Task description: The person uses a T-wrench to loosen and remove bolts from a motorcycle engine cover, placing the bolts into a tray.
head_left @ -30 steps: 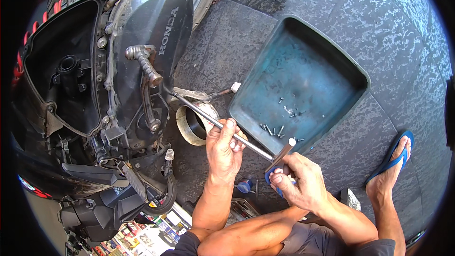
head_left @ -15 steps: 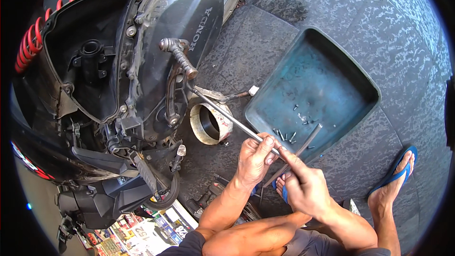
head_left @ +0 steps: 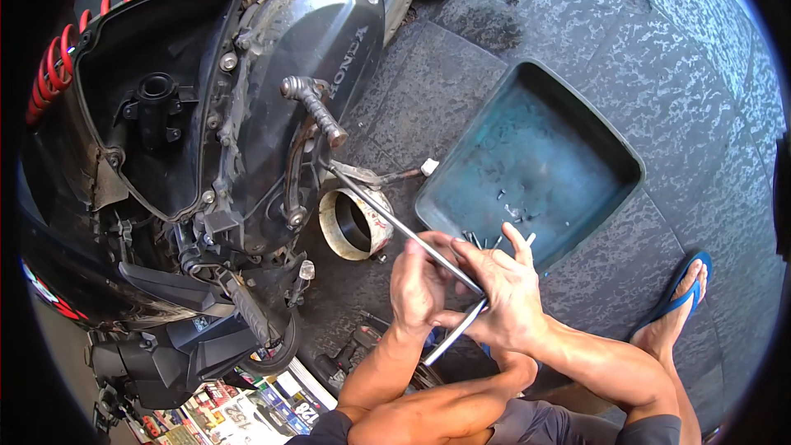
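A long steel T-handle wrench slants from the underside of the motorcycle engine cover toward me. Its far tip is hidden below the kick starter lever. My left hand curls loosely around the shaft close to the crossbar, its fingers a little blurred. At the junction, my right hand has its thumb and fingers around the handle, one finger raised. One end of the crossbar sticks out toward my knees; the other shows past my right fingers.
A blue-grey plastic tray with several small bolts lies right of the wrench. Beside the engine stands a whitish ring-shaped part. A power drill rests near my left forearm. My foot in a blue flip-flop is at the right.
My right hand has turned from a pinch at the junction to a looser hold with a finger raised. My left hand has loosened and shifted left. The view has moved slightly.
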`<act>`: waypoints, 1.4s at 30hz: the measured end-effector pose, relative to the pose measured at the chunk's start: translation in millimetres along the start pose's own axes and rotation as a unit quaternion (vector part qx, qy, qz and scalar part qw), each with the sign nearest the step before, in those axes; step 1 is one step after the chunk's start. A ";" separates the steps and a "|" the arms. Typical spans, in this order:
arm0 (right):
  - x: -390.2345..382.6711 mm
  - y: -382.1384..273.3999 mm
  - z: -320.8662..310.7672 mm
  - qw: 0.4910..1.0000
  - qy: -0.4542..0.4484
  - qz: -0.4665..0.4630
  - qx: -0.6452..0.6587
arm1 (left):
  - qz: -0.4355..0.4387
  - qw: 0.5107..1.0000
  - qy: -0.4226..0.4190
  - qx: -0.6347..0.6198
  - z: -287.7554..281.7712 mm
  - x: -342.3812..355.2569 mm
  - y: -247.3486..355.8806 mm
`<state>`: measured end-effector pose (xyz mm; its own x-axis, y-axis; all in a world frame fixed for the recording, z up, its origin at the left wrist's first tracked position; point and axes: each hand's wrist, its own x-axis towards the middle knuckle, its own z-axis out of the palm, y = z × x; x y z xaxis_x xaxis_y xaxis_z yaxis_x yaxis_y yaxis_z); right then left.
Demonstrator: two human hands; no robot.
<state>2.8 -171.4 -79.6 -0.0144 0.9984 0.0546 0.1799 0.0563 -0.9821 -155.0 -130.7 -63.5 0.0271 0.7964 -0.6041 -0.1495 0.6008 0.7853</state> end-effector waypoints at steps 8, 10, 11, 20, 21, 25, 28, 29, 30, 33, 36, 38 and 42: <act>6.0 -5.1 -2.7 0.992 -0.089 -0.005 -0.092 | 0.525 0.840 -0.060 0.126 26.3 -54.1 17.1; 7.7 -5.1 -2.6 0.992 -0.083 -0.003 -0.095 | 0.542 0.829 -0.064 0.123 32.3 -50.8 21.8; 7.0 -5.3 -1.1 0.994 -0.073 0.001 -0.080 | 0.541 0.830 -0.064 0.119 32.1 -50.3 22.6; 3.3 -9.8 5.5 0.994 -0.075 0.075 0.013 | 0.491 0.845 -0.078 0.196 43.2 -51.1 47.5; 4.4 -4.7 6.2 0.997 -0.058 0.043 -0.035 | 0.516 0.839 -0.080 0.153 41.8 -43.9 43.4; 12.8 18.7 -17.6 0.986 -0.014 -0.051 -0.160 | 0.438 0.879 -0.033 0.188 5.4 -18.3 20.7; 16.8 44.6 -51.8 0.985 0.006 -0.050 -0.166 | 0.187 0.838 -0.022 0.512 -27.5 27.4 -23.2; 15.1 47.8 -62.0 0.988 0.017 -0.018 -0.154 | 0.212 0.749 -0.066 0.625 -38.6 39.4 -42.3; 15.5 49.2 -68.9 0.990 0.028 0.008 -0.137 | 0.204 0.711 -0.064 0.670 -49.5 43.6 -61.9; 8.5 52.2 -87.1 0.988 0.062 0.071 -0.124 | 0.195 0.675 -0.083 0.707 -38.9 49.5 -79.4; 2.5 56.0 -91.0 0.983 0.100 0.088 -0.129 | 0.241 0.635 -0.114 0.725 -19.6 54.7 -84.5; -2.1 57.5 -90.1 0.983 0.107 0.088 -0.119 | 0.212 0.641 -0.132 0.726 -12.3 56.1 -91.2; -4.8 56.8 -89.7 0.986 0.092 0.073 -0.114 | 0.185 0.629 -0.129 0.744 -17.3 66.9 -104.0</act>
<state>101.3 -172.6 -119.5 0.2033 0.9786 -0.0324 0.3836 -0.1101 -0.9169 -154.7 -141.1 -187.9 0.4509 0.7703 -0.4510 0.8925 -0.3819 0.2400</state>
